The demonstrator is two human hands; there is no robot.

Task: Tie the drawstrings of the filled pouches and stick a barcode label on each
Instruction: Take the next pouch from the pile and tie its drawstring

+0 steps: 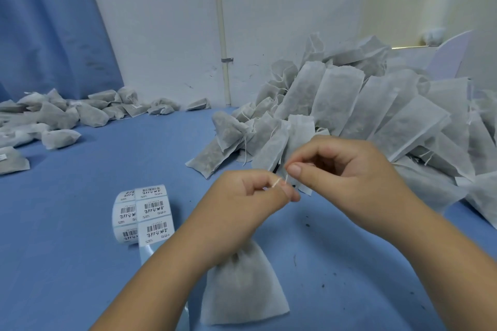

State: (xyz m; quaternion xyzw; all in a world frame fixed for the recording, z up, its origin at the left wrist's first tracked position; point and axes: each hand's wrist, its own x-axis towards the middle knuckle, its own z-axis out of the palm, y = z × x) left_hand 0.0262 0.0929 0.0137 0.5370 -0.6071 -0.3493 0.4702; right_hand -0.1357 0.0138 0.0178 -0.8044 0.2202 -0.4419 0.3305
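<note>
my left hand (252, 196) and right hand (341, 169) each pinch the drawstring (278, 182) above the pouch (242, 285), seemingly mid-knot; i should pull evenly.

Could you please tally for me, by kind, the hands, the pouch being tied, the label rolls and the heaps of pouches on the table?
2 hands: left hand and right hand, both pinching the drawstring
1 pouch being tied
1 roll of barcode labels
2 heaps of pouches: left heap, right heap
Total: 6
</note>
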